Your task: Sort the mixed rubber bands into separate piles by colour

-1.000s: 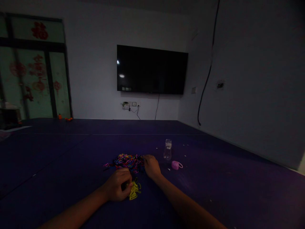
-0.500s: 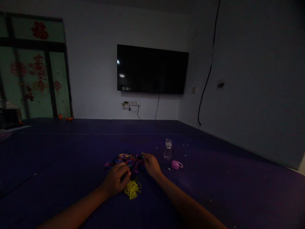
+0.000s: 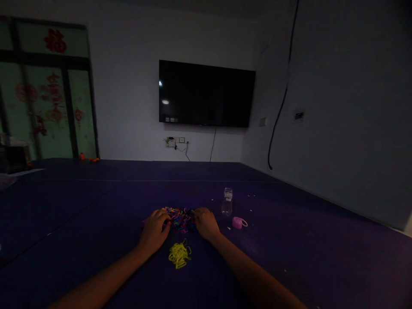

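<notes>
A loose heap of multicoloured rubber bands point(image 3: 182, 219) lies on the purple floor between my two hands. At its left edge, my left hand point(image 3: 155, 228) rests with curved fingers, thumb and fingertips a little apart. My right hand point(image 3: 206, 223) is at the right edge of the heap, its fingers bent and drawn together. Its fingertips are partly hidden, so what they hold cannot be made out. Nearer to me is a smaller pile of yellow rubber bands point(image 3: 179, 255), touched by neither hand.
Right of my right hand stands a clear bottle point(image 3: 227, 203), with a pink looped cap point(image 3: 237, 222) beside it. Small white scraps dot the purple floor point(image 3: 289, 240). A television point(image 3: 206, 94) hangs on the far wall; a black cable point(image 3: 277, 120) runs down the right wall.
My left hand has moved from the yellow pile forward and left to the multicoloured heap. A yellow band seen at my right fingertips half a second ago no longer shows.
</notes>
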A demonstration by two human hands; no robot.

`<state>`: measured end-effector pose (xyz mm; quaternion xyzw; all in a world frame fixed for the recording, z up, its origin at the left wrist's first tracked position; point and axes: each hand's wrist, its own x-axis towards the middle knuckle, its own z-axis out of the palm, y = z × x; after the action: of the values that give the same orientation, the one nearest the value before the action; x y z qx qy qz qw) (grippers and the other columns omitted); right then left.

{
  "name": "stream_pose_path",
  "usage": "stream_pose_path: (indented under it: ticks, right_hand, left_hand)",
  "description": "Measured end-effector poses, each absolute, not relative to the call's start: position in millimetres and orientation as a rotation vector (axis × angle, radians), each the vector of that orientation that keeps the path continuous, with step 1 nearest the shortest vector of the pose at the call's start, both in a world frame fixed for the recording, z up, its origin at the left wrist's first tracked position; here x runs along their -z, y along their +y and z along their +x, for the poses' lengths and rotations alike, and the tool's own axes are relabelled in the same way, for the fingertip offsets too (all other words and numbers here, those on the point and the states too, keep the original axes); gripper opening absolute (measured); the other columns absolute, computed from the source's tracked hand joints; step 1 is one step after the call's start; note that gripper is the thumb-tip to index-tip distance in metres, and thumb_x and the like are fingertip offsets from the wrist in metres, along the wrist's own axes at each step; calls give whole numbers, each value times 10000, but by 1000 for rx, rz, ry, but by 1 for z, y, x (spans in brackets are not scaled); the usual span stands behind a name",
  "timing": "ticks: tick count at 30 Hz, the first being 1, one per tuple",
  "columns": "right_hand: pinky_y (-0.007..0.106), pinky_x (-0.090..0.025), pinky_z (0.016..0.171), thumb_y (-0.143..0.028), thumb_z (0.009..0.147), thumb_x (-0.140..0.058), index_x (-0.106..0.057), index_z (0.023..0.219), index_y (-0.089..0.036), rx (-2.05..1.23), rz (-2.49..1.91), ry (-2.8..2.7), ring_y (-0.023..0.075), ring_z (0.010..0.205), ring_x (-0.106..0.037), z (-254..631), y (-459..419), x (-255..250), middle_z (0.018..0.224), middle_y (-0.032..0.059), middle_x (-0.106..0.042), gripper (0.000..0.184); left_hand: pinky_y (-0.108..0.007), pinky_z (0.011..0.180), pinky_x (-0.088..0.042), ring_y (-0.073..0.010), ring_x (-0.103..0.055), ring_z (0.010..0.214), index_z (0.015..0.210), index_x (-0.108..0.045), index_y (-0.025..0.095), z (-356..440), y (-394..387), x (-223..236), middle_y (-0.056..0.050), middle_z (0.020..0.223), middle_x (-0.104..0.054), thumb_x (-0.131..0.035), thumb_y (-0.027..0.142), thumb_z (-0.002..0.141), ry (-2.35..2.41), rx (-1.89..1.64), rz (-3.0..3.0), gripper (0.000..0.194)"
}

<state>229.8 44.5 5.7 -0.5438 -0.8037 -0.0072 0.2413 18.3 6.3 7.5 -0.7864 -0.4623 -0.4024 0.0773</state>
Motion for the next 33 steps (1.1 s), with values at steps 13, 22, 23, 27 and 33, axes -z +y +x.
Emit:
stream_pose_path:
  ticks: [13, 22, 23, 27, 33]
  right_hand:
    - [322, -374, 933, -167, 877, -395, -631, 1068, -215, -64, -1438, -2241, 200, 1114, -508, 229, 50, 0, 1137, 72, -619, 307]
    - [302, -379, 936, -153, 892, -364, -613, 1103, -180, -41, -1389, -2212, 196, 1111, -514, 228, 46, -2, 1182, 87, -591, 328]
    - [302, -377, 940, -153, 894, -364, -604, 1119, -182, -26, -1366, -2214, 192, 1109, -515, 227, 44, -3, 1187, 85, -588, 331]
    - [324, -356, 968, -180, 907, -370, -568, 1178, -181, 88, -1197, -2299, 196, 1142, -488, 222, 33, -10, 1226, 90, -565, 335]
    - [337, -352, 978, -163, 890, -406, -518, 1246, -172, 225, -916, -2491, 198, 1160, -473, 212, 18, -16, 1278, 94, -531, 373]
  left_hand:
    - [-415, 815, -458, -253, -544, 957, 836, -611, 199, 19, 6, -4, -54, 937, -620, -499, 104, 791, -1296, 1140, -2404, 154]
    - [-442, 865, -448, -257, -534, 1018, 863, -618, 201, 18, 6, -2, -62, 1002, -629, -509, 109, 794, -1285, 1144, -2411, 159]
    - [-440, 867, -449, -255, -537, 1017, 868, -617, 201, 18, 6, -2, -62, 1003, -631, -509, 110, 796, -1289, 1147, -2413, 159]
    - [-438, 873, -456, -252, -555, 1002, 954, -605, 200, 18, 8, -1, -68, 1012, -640, -502, 89, 791, -1305, 1198, -2399, 222]
    - [-446, 903, -450, -248, -550, 1050, 1138, -554, 199, 14, 15, 5, -82, 1106, -623, -468, 94, 826, -1322, 1282, -2393, 340]
